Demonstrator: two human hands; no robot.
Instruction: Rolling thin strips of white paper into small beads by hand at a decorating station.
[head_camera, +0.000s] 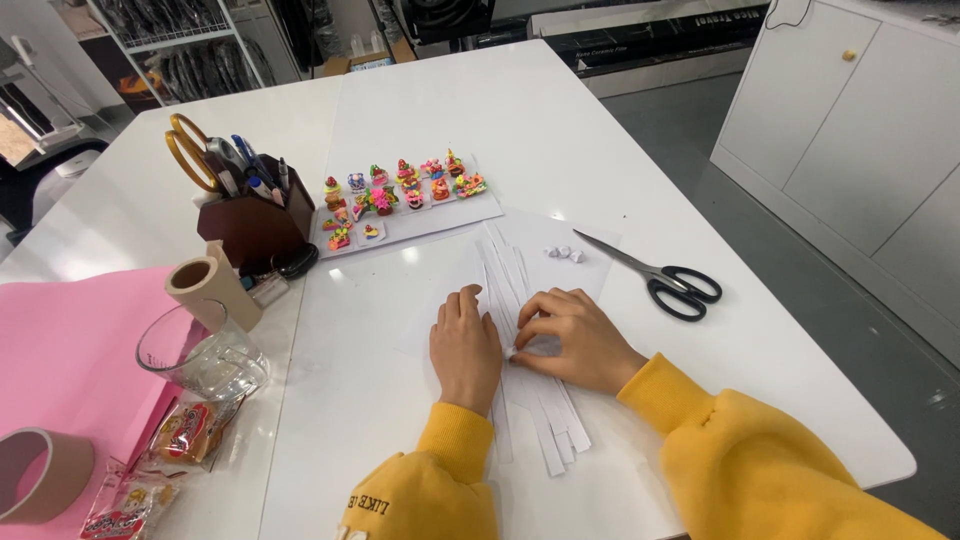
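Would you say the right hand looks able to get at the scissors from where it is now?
Probably yes: the scissors lie just beyond the right hand on bare table, nothing between them.

Camera count, as I read it from my station: one, head-worn, no second view to overlap with. Position: above the near edge of the white table (600, 130), looking down and forward toward 12 o'clock. Range: close; the left hand (465, 350) and right hand (575, 338) sit just below frame centre, sleeves cut off at 6 o'clock. Coverage: table runs to 12 o'clock, shelving beyond at 11, white cabinet (850, 140) and floor at 3.
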